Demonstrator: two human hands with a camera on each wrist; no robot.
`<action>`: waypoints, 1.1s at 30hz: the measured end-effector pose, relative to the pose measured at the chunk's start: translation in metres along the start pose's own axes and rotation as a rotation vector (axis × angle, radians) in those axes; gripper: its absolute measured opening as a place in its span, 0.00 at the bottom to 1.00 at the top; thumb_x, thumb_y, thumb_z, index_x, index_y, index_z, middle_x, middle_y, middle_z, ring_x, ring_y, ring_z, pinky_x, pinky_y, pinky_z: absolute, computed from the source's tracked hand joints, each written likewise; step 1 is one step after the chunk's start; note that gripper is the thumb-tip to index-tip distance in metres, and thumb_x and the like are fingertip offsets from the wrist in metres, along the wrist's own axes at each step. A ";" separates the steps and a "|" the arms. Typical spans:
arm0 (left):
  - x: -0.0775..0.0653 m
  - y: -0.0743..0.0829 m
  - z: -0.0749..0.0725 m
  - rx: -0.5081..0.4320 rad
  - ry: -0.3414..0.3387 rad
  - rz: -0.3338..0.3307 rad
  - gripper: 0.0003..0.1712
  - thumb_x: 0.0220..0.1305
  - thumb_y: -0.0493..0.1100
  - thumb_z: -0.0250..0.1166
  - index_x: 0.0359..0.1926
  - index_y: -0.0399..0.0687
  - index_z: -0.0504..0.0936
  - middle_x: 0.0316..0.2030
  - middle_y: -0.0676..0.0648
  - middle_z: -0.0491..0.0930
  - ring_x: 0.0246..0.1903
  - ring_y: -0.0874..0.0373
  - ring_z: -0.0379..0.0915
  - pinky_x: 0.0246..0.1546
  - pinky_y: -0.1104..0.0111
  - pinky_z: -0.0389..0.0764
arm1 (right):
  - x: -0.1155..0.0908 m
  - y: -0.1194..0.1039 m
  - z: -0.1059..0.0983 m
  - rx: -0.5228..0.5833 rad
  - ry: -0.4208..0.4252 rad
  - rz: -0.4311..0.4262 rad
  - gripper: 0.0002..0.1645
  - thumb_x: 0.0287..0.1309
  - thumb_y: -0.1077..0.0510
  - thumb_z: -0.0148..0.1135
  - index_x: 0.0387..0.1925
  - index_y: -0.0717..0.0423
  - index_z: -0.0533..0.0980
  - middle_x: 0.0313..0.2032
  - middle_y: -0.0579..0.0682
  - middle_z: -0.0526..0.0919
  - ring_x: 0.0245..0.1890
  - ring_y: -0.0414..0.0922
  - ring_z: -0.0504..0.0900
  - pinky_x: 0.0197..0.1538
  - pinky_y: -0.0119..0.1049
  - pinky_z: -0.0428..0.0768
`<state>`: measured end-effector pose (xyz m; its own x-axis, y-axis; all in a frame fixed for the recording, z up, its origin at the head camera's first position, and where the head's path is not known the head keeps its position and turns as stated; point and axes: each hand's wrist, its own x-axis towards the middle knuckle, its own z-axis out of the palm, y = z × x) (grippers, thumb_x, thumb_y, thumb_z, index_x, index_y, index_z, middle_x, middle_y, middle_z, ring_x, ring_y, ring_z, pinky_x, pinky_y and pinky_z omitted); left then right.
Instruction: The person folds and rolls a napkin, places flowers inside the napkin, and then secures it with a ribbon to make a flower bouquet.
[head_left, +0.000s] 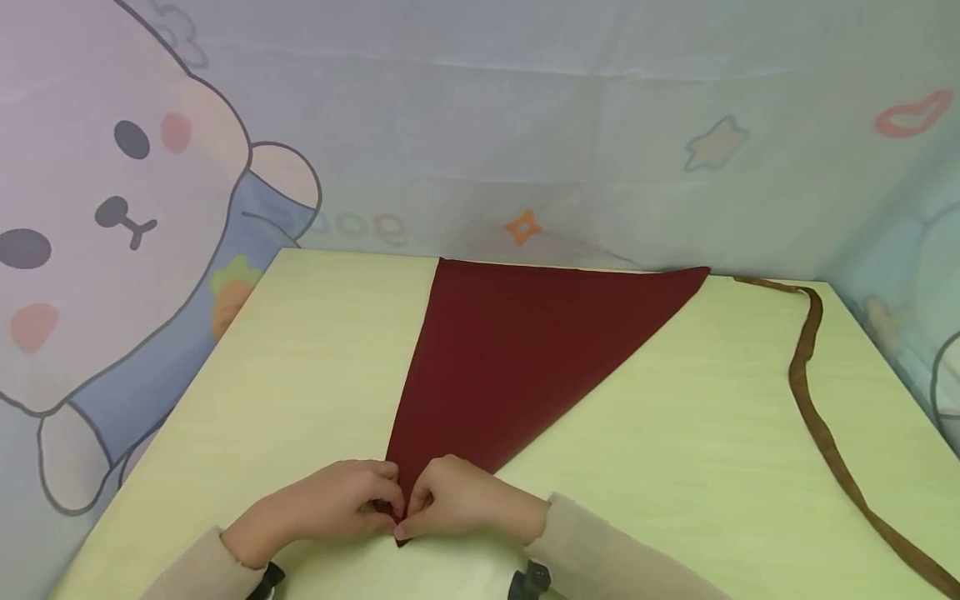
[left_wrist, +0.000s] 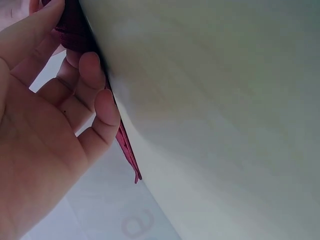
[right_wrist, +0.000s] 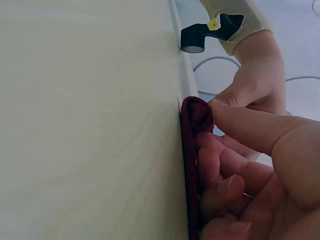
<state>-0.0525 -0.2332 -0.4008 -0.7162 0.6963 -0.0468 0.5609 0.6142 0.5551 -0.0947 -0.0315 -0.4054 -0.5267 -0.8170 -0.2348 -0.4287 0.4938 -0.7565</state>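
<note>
A dark red cloth [head_left: 517, 358] lies flat on the table as a triangle, with its near point between the two hands. My left hand [head_left: 337, 502] pinches that point from the left, and my right hand [head_left: 463, 500] pinches it from the right. Seen in the right wrist view, the cloth's edge is curled into a small roll [right_wrist: 197, 114] under the thumb and fingers. The left wrist view has the bunched cloth [left_wrist: 75, 27] between thumb and fingertips, with its layered far tip [left_wrist: 131, 162] sticking out beyond the hand.
A long brown strip [head_left: 817, 417] curves down the right side of the pale yellow table [head_left: 675, 517]. Behind the table hangs a printed backdrop [head_left: 450, 108] with a cartoon bear on its left. Dark wrist mounts [head_left: 529, 580] show below the sleeves.
</note>
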 end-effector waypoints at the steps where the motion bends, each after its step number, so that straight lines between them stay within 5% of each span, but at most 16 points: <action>1: 0.001 0.000 0.000 -0.003 -0.007 -0.008 0.04 0.58 0.39 0.69 0.31 0.56 0.84 0.28 0.63 0.69 0.28 0.75 0.66 0.32 0.77 0.73 | 0.000 0.000 -0.001 0.006 0.003 0.003 0.11 0.51 0.55 0.72 0.17 0.51 0.85 0.11 0.34 0.77 0.12 0.29 0.64 0.19 0.22 0.62; 10: 0.001 0.003 0.002 0.040 0.041 -0.002 0.14 0.49 0.29 0.68 0.31 0.55 0.79 0.30 0.61 0.71 0.28 0.71 0.65 0.31 0.77 0.71 | 0.001 -0.002 -0.001 -0.058 -0.002 0.028 0.09 0.48 0.60 0.70 0.16 0.52 0.85 0.11 0.32 0.74 0.12 0.29 0.63 0.19 0.21 0.62; 17: 0.007 0.001 -0.005 0.085 0.015 -0.006 0.07 0.57 0.37 0.69 0.32 0.56 0.83 0.29 0.61 0.69 0.28 0.72 0.65 0.32 0.77 0.71 | 0.005 0.003 -0.008 -0.079 0.027 0.059 0.10 0.47 0.58 0.73 0.15 0.51 0.84 0.12 0.33 0.76 0.15 0.30 0.67 0.22 0.23 0.65; 22: 0.014 0.001 -0.009 0.115 -0.014 -0.015 0.05 0.60 0.38 0.67 0.33 0.56 0.85 0.28 0.62 0.68 0.28 0.72 0.63 0.32 0.77 0.71 | 0.004 0.007 -0.013 0.010 0.022 0.041 0.12 0.50 0.59 0.71 0.14 0.54 0.84 0.11 0.36 0.75 0.13 0.30 0.63 0.19 0.23 0.60; 26: 0.017 0.001 -0.011 0.085 -0.042 -0.036 0.06 0.60 0.37 0.67 0.33 0.55 0.86 0.29 0.63 0.69 0.28 0.73 0.64 0.33 0.77 0.72 | 0.002 0.006 -0.012 0.078 0.014 0.035 0.13 0.49 0.57 0.73 0.14 0.55 0.84 0.11 0.41 0.78 0.12 0.31 0.60 0.18 0.23 0.57; 33: 0.020 0.000 -0.014 0.000 -0.029 -0.097 0.09 0.55 0.33 0.68 0.35 0.50 0.83 0.32 0.59 0.72 0.31 0.69 0.68 0.36 0.73 0.75 | 0.002 0.005 -0.015 0.002 0.005 0.057 0.12 0.49 0.61 0.71 0.14 0.56 0.84 0.10 0.38 0.76 0.12 0.30 0.64 0.19 0.22 0.61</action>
<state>-0.0722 -0.2242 -0.3902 -0.7547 0.6442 -0.1239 0.4899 0.6790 0.5467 -0.1096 -0.0261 -0.4006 -0.5539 -0.7861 -0.2743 -0.3963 0.5386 -0.7435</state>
